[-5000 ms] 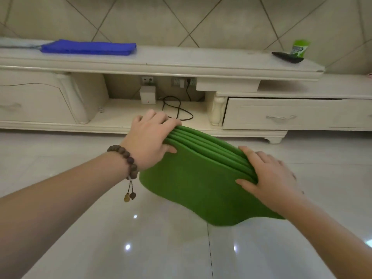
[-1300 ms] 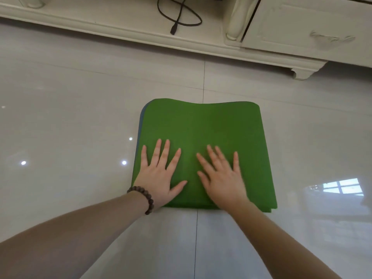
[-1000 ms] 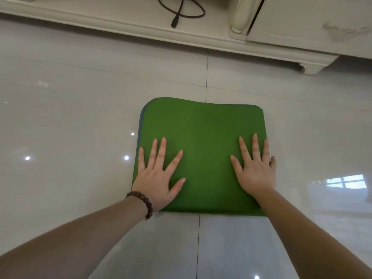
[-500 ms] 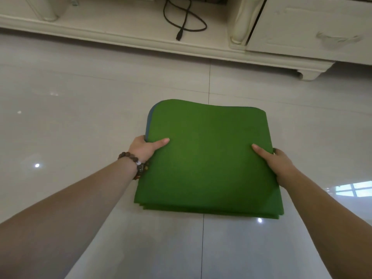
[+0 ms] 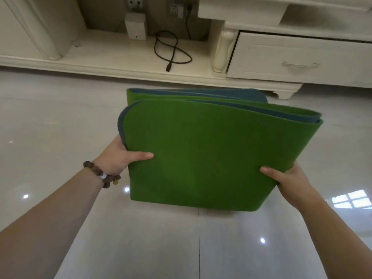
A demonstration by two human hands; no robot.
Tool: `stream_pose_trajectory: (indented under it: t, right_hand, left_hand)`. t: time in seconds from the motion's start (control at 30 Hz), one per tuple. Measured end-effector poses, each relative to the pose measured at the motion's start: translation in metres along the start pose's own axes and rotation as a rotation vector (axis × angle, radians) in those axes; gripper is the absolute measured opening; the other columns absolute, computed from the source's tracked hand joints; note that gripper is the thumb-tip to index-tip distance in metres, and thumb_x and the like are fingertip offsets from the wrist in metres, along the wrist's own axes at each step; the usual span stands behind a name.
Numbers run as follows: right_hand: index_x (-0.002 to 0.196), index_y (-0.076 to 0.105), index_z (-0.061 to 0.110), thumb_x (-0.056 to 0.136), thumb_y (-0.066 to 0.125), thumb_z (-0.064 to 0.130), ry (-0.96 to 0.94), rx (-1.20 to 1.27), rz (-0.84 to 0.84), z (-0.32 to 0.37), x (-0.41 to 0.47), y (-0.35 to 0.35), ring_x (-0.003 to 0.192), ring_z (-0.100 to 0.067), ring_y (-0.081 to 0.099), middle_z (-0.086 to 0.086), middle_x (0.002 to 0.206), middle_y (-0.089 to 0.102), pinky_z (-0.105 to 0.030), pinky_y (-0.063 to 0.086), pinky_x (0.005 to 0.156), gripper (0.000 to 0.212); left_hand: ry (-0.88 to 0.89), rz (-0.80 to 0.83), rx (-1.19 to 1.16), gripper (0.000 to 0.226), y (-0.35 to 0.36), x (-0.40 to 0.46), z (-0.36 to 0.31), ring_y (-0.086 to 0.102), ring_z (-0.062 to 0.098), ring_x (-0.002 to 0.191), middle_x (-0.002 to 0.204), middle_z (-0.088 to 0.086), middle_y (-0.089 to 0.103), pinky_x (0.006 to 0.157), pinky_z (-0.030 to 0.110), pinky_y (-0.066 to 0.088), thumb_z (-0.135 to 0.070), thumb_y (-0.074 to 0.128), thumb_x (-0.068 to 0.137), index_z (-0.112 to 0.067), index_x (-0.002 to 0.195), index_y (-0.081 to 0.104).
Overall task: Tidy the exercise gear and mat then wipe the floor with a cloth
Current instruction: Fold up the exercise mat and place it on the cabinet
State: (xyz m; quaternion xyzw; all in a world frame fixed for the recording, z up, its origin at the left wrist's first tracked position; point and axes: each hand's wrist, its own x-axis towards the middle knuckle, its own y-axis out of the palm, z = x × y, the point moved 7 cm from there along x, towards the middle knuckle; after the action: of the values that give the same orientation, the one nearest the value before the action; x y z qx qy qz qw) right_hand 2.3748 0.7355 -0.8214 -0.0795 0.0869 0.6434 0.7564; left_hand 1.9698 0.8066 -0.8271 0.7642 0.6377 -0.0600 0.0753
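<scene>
Mat (image 5: 203, 158), folded, held above the floor between left hand (image 5: 118, 156) and right hand (image 5: 289, 182) gripping its side edges

I count one folded green mat (image 5: 201, 154), two hands, left hand (image 5: 120, 156) and right hand (image 5: 289, 182), one bead bracelet (image 5: 100, 175), one black cable (image 5: 171, 50), one white box (image 5: 135, 26), one drawer (image 5: 302, 59).

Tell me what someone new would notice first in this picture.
The folded green mat fills the middle, its blue underside showing where the far layers fan open. The left hand and right hand grip its two sides, thumbs on top. Behind it a cream cabinet runs along the wall, with a black cable looped on its low shelf.
</scene>
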Motion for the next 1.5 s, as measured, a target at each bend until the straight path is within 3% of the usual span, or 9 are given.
stream_pose_trajectory:
  t: [0.17, 0.4, 0.57, 0.83, 0.93, 1.03, 1.3, 1.4, 1.5]
  right_hand:
    - [0.121, 0.058, 0.023, 0.038, 0.094, 0.040, 0.007, -0.059, 0.028, -0.007, -0.020, 0.000, 0.108, -0.018, 0.064, 0.004, 0.117, 0.068, -0.042, 0.051, 0.094, 0.092]
    - [0.125, 0.056, 0.024, 0.037, 0.094, 0.043, -0.071, -0.073, 0.034, 0.022, -0.015, -0.008, 0.113, -0.018, 0.061, 0.003, 0.124, 0.064, -0.038, 0.052, 0.092, 0.098]
    - [0.123, 0.057, 0.021, 0.035, 0.096, 0.043, 0.028, -0.036, 0.054, -0.007, -0.018, 0.004, 0.115, -0.024, 0.060, 0.001, 0.122, 0.066, -0.043, 0.050, 0.096, 0.099]
    - [0.112, 0.057, 0.027, 0.018, 0.089, 0.063, 0.067, 0.045, -0.017, 0.010, -0.028, 0.002, 0.088, -0.018, 0.071, 0.001, 0.100, 0.073, -0.030, 0.058, 0.065, 0.105]
    - [0.110, 0.060, 0.018, 0.041, 0.085, 0.062, 0.295, 0.065, 0.007, -0.014, -0.033, 0.010, 0.085, -0.025, 0.072, -0.007, 0.096, 0.074, -0.034, 0.058, 0.060, 0.086]
    - [0.110, 0.058, 0.012, 0.071, 0.068, 0.050, 0.425, -0.001, -0.073, -0.041, -0.036, 0.010, 0.084, -0.030, 0.071, -0.011, 0.094, 0.074, -0.037, 0.057, 0.064, 0.055]
    - [0.107, 0.055, 0.004, 0.090, 0.044, 0.059, 0.335, -0.773, -0.249, -0.077, -0.001, 0.021, 0.082, -0.028, 0.059, -0.013, 0.097, 0.063, -0.038, 0.050, 0.075, 0.058]
    - [0.130, 0.042, 0.007, 0.095, 0.039, 0.052, 0.212, -0.963, -0.315, -0.074, -0.003, 0.024, 0.107, -0.035, 0.051, -0.019, 0.125, 0.051, -0.045, 0.045, 0.090, 0.057]
    - [0.149, 0.019, 0.020, 0.095, 0.035, 0.051, -0.074, -1.312, -0.263, -0.056, -0.012, 0.063, 0.141, -0.034, 0.018, -0.015, 0.153, 0.022, -0.053, 0.015, 0.114, 0.065]
  left_hand:
    - [-0.049, 0.137, -0.012, 0.095, 0.010, -0.018, 0.012, 0.064, 0.021, 0.110, 0.117, 0.001, 0.069, 0.087, 0.033, 0.055, -0.043, 0.097, 0.032, -0.020, 0.117, 0.062]
    - [0.008, 0.126, -0.043, 0.078, 0.008, -0.017, -0.004, 0.062, 0.023, 0.113, 0.121, 0.003, 0.067, 0.093, 0.042, 0.051, -0.040, 0.096, 0.036, -0.029, 0.109, 0.070]
    - [-0.067, 0.082, -0.060, 0.094, 0.017, -0.022, 0.010, 0.066, 0.019, 0.106, 0.112, -0.003, 0.071, 0.092, 0.039, 0.053, -0.048, 0.096, 0.025, -0.024, 0.111, 0.065]
    - [-0.143, 0.021, -0.177, 0.097, 0.017, -0.028, 0.000, 0.071, 0.024, 0.089, 0.102, 0.008, 0.073, 0.068, 0.034, 0.058, -0.047, 0.096, 0.017, -0.014, 0.104, 0.068]
    - [-0.327, -0.063, 0.010, 0.098, 0.011, -0.029, 0.024, 0.072, 0.028, 0.081, 0.092, 0.011, 0.074, 0.071, 0.039, 0.059, -0.065, 0.088, 0.019, -0.012, 0.099, 0.070]
    - [-0.428, -0.151, 0.221, 0.073, 0.004, -0.027, 0.051, 0.071, 0.025, 0.079, 0.088, 0.006, 0.074, 0.076, 0.038, 0.058, -0.065, 0.081, 0.050, -0.012, 0.099, 0.069]
    - [-0.386, -0.364, 0.756, 0.067, 0.006, -0.026, 0.090, 0.054, 0.034, 0.111, 0.126, 0.017, 0.053, 0.080, 0.039, 0.045, -0.052, 0.062, 0.085, -0.004, 0.127, 0.040]
    - [-0.188, -0.332, 1.144, 0.077, 0.026, -0.032, 0.079, 0.018, 0.035, 0.142, 0.157, 0.018, 0.013, 0.112, 0.049, 0.027, -0.050, 0.045, 0.094, -0.011, 0.151, 0.012]
    - [-0.018, -0.078, 1.403, 0.074, 0.058, -0.037, 0.083, -0.015, 0.029, 0.146, 0.158, 0.007, -0.018, 0.115, 0.056, -0.001, -0.062, 0.025, 0.093, -0.032, 0.151, -0.009]
